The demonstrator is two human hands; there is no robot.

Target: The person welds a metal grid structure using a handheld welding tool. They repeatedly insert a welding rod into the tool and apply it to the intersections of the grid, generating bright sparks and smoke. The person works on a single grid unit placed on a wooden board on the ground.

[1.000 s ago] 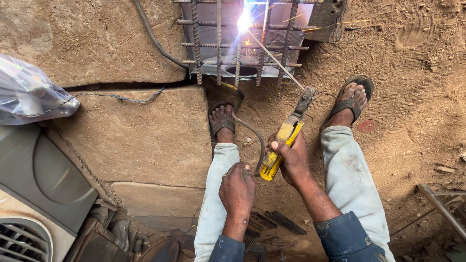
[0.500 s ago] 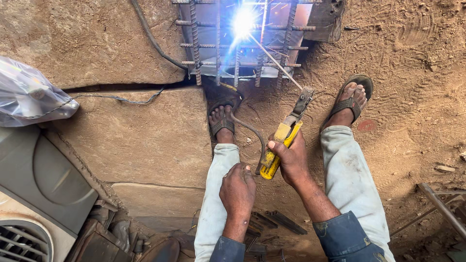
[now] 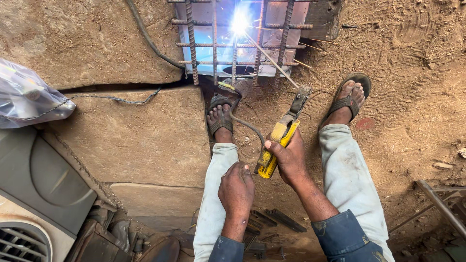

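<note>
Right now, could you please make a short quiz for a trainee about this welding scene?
1. True or false: the left hand rests on the left knee.
2. What does the right hand hold? A) hammer B) yellow electrode holder C) paint brush
3. Fill in: the welding rod meets the rebar grid at a bright ____.

Key: 1 true; 2 B; 3 spark.
</note>
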